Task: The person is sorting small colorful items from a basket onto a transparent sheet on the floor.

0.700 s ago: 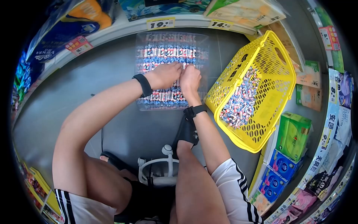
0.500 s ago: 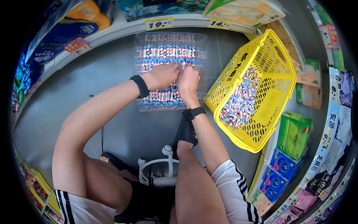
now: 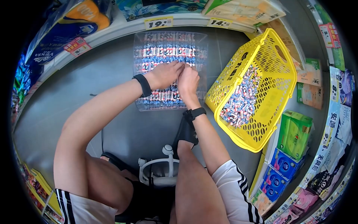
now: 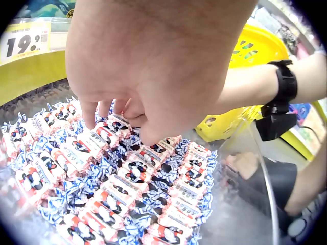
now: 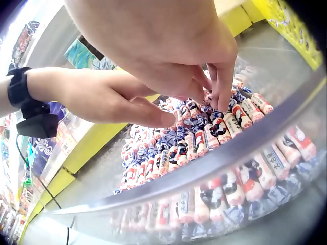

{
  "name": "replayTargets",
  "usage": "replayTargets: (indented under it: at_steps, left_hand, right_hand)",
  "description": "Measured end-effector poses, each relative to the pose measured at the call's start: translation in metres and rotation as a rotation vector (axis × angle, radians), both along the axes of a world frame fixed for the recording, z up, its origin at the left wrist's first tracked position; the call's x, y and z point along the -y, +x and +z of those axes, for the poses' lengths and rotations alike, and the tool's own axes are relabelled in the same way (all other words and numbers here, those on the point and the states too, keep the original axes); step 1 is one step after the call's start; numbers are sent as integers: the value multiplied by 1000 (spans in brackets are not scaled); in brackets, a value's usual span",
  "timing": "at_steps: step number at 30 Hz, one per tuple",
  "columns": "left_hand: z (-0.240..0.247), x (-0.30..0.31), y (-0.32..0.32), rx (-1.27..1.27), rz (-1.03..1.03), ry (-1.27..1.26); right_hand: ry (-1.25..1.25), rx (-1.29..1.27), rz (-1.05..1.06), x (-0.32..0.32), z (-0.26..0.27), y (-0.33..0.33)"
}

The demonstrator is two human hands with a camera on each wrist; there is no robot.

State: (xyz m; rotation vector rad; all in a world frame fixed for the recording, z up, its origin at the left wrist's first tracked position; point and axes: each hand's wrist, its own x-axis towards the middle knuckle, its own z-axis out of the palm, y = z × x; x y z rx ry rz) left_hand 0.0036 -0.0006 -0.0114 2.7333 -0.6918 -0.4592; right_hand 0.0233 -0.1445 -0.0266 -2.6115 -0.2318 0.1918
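Wrapped candies (image 3: pixel 164 96) with twisted blue-and-white ends lie in neat rows inside a clear plastic box (image 3: pixel 201 74) on the floor. Both hands meet over the middle rows. My left hand (image 3: pixel 164 75) reaches across from the left; its fingers point down onto the candies, the thumb (image 4: pixel 149 133) apart from them. Close beside it, my right hand (image 3: pixel 189 80) has its fingers (image 5: pixel 223 87) bent down at a candy row, thumb side toward the left hand. I cannot tell whether a candy is pinched there, since the hands hide the fingertips.
A yellow perforated basket (image 3: pixel 257 130) stands tilted right of the box, loose candies (image 3: pixel 240 100) heaped inside. Shelves with tissue packs (image 3: pixel 294 134) line the right; a price-tagged shelf edge (image 3: pixel 190 23) runs behind. Below are the person's legs and a white-framed stool (image 3: pixel 167 164).
Both hands stay over the same rows, with only small finger shifts; the fingertips now sit closer together. The view has drifted slightly.
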Motion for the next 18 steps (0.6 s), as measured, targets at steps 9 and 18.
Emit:
replayTargets:
  at_steps: [9,18]
  left_hand:
    - [-7,-2,1,19,-35,70]
    - [-3,-1,-3,0,-60,152]
  right_hand:
    - [-23,-72,3,0,8,-5]
    - [52,-44,-54,3,6,-13]
